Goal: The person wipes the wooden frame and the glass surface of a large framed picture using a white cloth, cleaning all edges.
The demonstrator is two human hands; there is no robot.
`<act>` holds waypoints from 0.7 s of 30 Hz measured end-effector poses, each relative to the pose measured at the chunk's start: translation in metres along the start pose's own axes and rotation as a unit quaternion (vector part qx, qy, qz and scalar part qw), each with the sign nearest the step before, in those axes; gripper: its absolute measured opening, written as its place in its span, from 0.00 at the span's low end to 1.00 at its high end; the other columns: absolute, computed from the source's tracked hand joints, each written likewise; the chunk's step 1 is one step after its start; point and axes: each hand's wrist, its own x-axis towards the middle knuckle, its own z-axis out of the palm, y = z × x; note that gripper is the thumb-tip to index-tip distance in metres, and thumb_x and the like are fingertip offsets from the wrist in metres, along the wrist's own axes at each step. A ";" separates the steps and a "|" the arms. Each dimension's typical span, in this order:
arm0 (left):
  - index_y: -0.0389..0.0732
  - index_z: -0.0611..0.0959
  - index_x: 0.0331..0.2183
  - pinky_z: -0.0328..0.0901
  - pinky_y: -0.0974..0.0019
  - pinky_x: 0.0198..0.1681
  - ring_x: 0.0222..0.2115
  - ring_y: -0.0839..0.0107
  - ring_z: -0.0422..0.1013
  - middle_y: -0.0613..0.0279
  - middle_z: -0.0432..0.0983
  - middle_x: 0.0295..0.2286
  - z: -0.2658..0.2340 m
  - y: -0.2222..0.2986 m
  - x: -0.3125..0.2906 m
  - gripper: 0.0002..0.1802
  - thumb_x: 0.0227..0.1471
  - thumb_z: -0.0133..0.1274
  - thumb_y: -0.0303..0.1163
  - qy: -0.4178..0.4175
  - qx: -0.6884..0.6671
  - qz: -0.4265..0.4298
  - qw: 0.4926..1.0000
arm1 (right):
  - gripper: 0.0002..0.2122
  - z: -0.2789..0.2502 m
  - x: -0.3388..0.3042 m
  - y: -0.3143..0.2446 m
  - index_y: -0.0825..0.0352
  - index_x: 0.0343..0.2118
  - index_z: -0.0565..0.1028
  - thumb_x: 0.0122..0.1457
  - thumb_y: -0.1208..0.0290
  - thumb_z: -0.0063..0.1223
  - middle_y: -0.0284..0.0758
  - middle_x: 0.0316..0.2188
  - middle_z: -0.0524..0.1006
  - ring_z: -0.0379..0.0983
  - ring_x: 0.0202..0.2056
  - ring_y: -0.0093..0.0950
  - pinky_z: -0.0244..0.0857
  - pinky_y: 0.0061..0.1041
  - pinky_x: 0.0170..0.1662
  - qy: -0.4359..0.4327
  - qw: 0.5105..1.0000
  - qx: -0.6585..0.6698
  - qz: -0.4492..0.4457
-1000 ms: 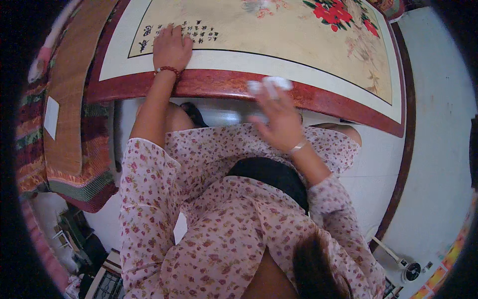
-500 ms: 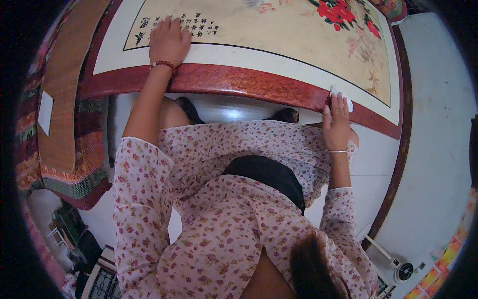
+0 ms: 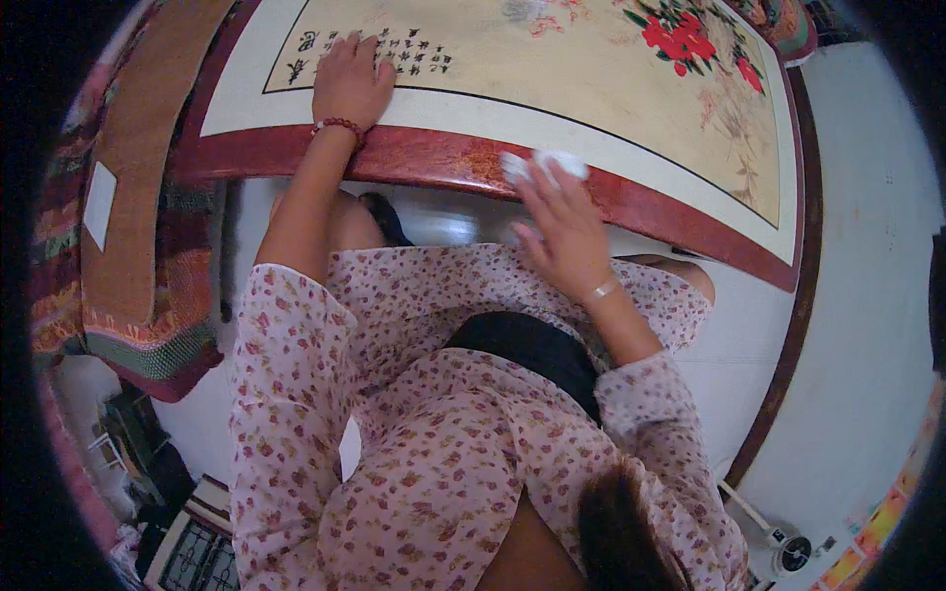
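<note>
A low table with a painted top, showing dark brush characters and red flowers, has a cream border and a glossy red-brown rim (image 3: pixel 424 156). My left hand (image 3: pixel 353 84) lies flat on the painted top (image 3: pixel 552 84) at the left, fingers stretched over part of the characters, holding nothing. Under the fingers of my right hand (image 3: pixel 570 225) is a crumpled white tissue (image 3: pixel 562 164), pressed on the table's near rim around the middle. Part of the tissue sticks out beyond the fingertips, which are slightly blurred.
At the left stands a seat with a brown woven mat (image 3: pixel 128 236), a patterned cover and a white card (image 3: pixel 100 205). A pale wall (image 3: pixel 867 197) with a dark skirting runs along the right. A small fan (image 3: pixel 791 554) sits at the lower right.
My right hand has slid left along the table's near rim with the white tissue, from the right end to about the middle. My left hand stays on the painted top.
</note>
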 end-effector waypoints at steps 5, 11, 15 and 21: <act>0.38 0.75 0.48 0.57 0.51 0.56 0.51 0.49 0.64 0.44 0.69 0.50 -0.008 0.008 0.003 0.24 0.53 0.45 0.41 -0.010 0.004 -0.008 1.000 | 0.28 -0.045 -0.066 0.030 0.63 0.60 0.61 0.57 0.61 0.51 0.40 0.63 0.56 0.48 0.64 0.42 0.45 0.43 0.64 -0.078 0.994 -0.055 0.059; 0.38 0.76 0.47 0.56 0.51 0.57 0.52 0.52 0.63 0.47 0.69 0.50 -0.006 0.006 0.002 0.24 0.52 0.44 0.42 -0.008 0.028 -0.019 0.999 | 0.29 -0.024 0.002 0.009 0.67 0.60 0.60 0.59 0.56 0.48 0.45 0.62 0.56 0.48 0.64 0.47 0.43 0.43 0.65 -0.033 0.997 -0.043 0.058; 0.38 0.75 0.48 0.55 0.50 0.58 0.53 0.51 0.63 0.46 0.68 0.51 0.005 0.005 0.006 0.25 0.53 0.43 0.42 -0.005 0.020 -0.012 1.000 | 0.29 0.007 0.067 0.016 0.69 0.59 0.61 0.60 0.52 0.44 0.46 0.61 0.59 0.51 0.62 0.48 0.46 0.43 0.63 0.026 0.997 -0.050 0.046; 0.38 0.74 0.49 0.54 0.50 0.59 0.55 0.51 0.61 0.46 0.66 0.53 0.004 0.001 -0.001 0.25 0.53 0.43 0.43 -0.016 0.020 -0.014 1.000 | 0.29 -0.009 0.008 0.007 0.69 0.59 0.61 0.59 0.56 0.48 0.45 0.62 0.58 0.50 0.63 0.47 0.48 0.43 0.63 -0.011 0.999 -0.008 0.044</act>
